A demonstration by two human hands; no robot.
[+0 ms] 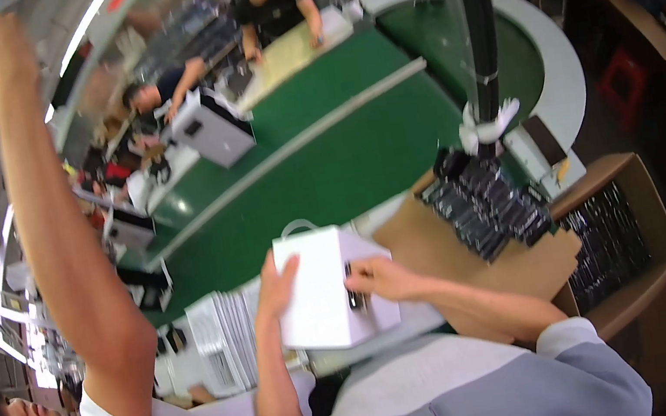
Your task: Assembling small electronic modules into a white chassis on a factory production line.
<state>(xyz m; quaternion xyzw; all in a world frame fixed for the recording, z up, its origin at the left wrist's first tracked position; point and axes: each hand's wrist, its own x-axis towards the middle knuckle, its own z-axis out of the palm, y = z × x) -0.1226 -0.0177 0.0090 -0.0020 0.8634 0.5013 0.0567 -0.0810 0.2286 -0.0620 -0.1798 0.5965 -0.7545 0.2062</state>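
A white box (312,291) is held in front of my body, above the bench edge. My left hand (276,286) grips its left side, with the thumb lying over the white face. On the box's right side sits a narrow dark handle-like piece (352,286). The fingers of my right hand (376,278) are pinched together at that piece, and they partly cover it. To the right, a heap of black plastic-wrapped pieces (482,205) lies on a brown cardboard sheet (409,239).
An open carton (656,216) of similar black pieces stands at right. Flat white stacked cartons (226,332) lie left. Beyond runs a green conveyor (324,156) carrying another white box (219,134). A pole (474,26) rises behind the heap. A co-worker's raised arm (67,226) is close at left.
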